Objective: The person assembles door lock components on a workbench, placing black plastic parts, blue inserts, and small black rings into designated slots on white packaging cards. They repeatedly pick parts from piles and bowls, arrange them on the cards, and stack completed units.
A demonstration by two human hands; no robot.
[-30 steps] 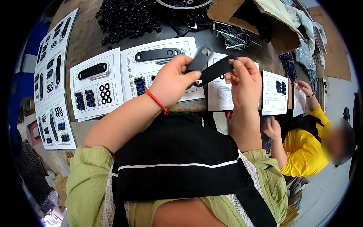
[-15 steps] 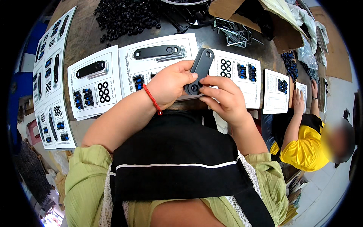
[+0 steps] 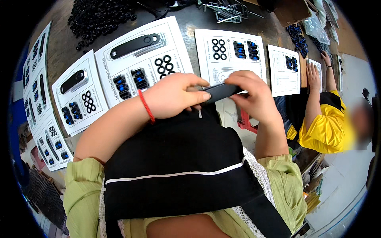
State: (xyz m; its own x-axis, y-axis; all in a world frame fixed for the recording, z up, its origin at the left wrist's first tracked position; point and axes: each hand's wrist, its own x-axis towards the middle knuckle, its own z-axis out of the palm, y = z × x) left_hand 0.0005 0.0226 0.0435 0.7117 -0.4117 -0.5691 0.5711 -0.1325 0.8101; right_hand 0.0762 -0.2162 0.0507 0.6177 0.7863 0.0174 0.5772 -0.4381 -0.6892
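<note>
A flat black bar (image 3: pixel 220 92) with rounded ends, tilted nearly edge-on, is held in front of my apron. My left hand (image 3: pixel 174 94), a red cord on its wrist, pinches its left end between thumb and fingers. My right hand (image 3: pixel 254 94) grips the other end, fingers over the top and thumb below. Just beyond my right hand lies a white printed card (image 3: pixel 230 35) with black rings and bolts; its outlined tool space shows no bar. Left of it, a larger card (image 3: pixel 107 67) carries a similar black bar, hex keys, bolts and rings.
More filled cards (image 3: pixel 57 81) lie at the left. A pile of black nuts (image 3: pixel 99 20) and loose hex keys (image 3: pixel 224 12) sit at the back. At the right, a co-worker in yellow (image 3: pixel 323 123) reaches over another card beside blue-black bolts (image 3: pixel 297 39).
The bar has turned from upright to nearly level and edge-on. My right hand has shifted from its lower end to gripping its right end. The view has shifted too.
</note>
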